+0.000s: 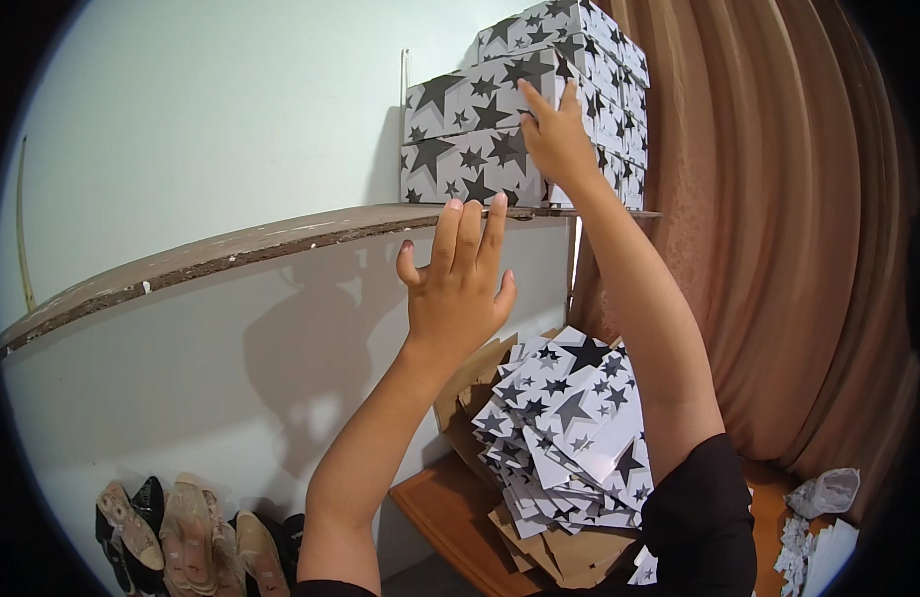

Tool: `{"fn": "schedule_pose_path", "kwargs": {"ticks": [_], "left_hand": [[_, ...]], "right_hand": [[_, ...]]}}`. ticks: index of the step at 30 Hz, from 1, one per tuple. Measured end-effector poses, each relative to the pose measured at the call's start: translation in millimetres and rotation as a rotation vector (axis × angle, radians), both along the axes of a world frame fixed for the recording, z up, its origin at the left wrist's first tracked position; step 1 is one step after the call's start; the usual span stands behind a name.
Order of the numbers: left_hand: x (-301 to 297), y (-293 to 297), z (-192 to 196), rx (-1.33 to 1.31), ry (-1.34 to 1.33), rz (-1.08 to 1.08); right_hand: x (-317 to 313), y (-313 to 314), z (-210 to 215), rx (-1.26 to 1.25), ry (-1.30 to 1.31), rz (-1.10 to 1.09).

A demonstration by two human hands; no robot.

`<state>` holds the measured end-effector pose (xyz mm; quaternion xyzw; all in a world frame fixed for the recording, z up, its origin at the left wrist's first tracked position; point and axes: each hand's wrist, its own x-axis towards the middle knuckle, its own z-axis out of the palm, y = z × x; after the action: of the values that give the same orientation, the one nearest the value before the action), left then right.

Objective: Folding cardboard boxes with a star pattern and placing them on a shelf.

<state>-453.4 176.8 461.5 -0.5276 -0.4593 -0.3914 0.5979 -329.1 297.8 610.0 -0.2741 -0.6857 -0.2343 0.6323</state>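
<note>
White boxes printed with dark stars stand stacked on a wooden wall shelf [281, 231]. Two make up the front left pile: an upper box [458, 111] and a lower box [442, 177], with taller rear stacks [611, 60] behind to the right. Raised to the front corner of the upper box, my right hand [561, 144] has its fingers apart; they seem to touch the box, though firm contact is unclear. My left hand [458, 279] is lifted palm forward, fingers spread, its fingertips overlapping the shelf's front edge and the bottom of the lower box. Neither hand grasps anything.
Below, a wooden table [430, 502] bears a heap of flat star-printed cardboard pieces [569, 408] and brown cardboard [584, 557]. Several shoes [189, 532] sit at lower left. A brown curtain [758, 229] hangs at right, above a crumpled clear plastic item [826, 493] and white scraps [796, 552].
</note>
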Motion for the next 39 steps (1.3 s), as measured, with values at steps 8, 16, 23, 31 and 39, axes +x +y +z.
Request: {"fn": "schedule_pose_path", "kwargs": {"ticks": [8, 16, 23, 31, 39], "left_hand": [[1, -2, 0, -0.03, -0.001, 0.012], [3, -15, 2, -0.132, -0.025, -0.063], [28, -22, -46, -0.075, -0.126, -0.352], [116, -58, -237, -0.475, -0.393, -1.064], [257, -99, -434, -1.384, -0.544, -1.145]], "right_hand": [[-22, -34, 8, -0.227, -0.079, -0.267], [35, -15, -10, -0.102, -0.052, 0.301], [130, -101, -161, -0.165, 0.257, 0.764], [293, -214, -405, -0.869, 0.428, 0.327], [378, -334, -582, -1.054, 0.367, -0.436]]}}
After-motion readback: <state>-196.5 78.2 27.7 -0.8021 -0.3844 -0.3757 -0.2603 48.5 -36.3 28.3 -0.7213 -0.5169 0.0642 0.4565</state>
